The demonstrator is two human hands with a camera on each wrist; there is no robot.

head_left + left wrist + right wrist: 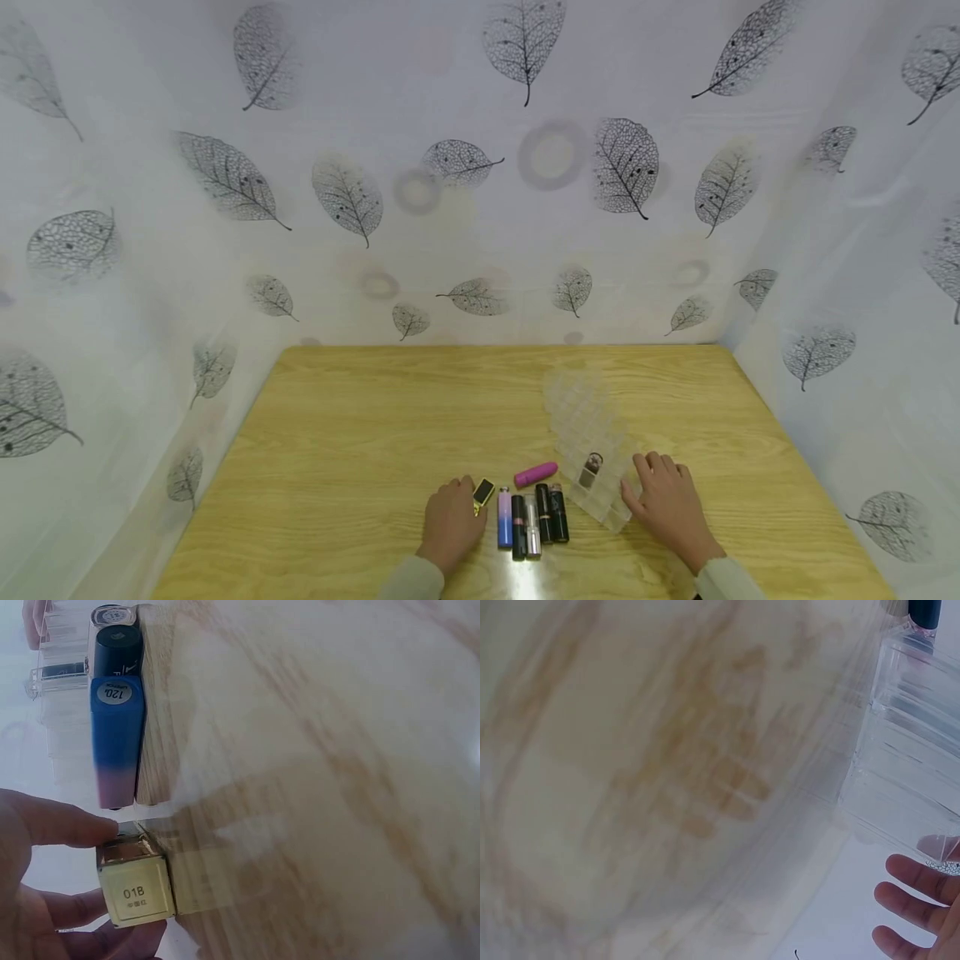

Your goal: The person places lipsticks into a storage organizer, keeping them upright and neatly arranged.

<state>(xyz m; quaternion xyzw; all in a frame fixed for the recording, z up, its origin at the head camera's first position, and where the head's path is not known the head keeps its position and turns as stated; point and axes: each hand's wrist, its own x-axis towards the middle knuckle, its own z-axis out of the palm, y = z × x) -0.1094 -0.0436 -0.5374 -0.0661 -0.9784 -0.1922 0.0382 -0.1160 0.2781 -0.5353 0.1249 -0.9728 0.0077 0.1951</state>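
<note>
My left hand (452,518) pinches a square gold-and-black lipstick (483,492) between thumb and fingers. Its gold end (136,892), marked 01B, faces the left wrist camera. Just right of it on the table lies a row of lipsticks: a pink-to-blue one (505,521), a clear one (532,527) and several black ones (518,529). Above the row is a magenta tube (536,474). A clear compartment organizer (611,510) slants away to the right, with one dark-and-clear lipstick (590,471) in it. Beside its right edge, my right hand (667,504) has relaxed, spread fingers; whether the thumb touches it is unclear.
The wooden table (360,417) is enclosed at the back and sides by a white leaf-patterned sheet (465,242). Bare wood stretches left of the left hand and behind the lipsticks. Light reflects off the table's near edge.
</note>
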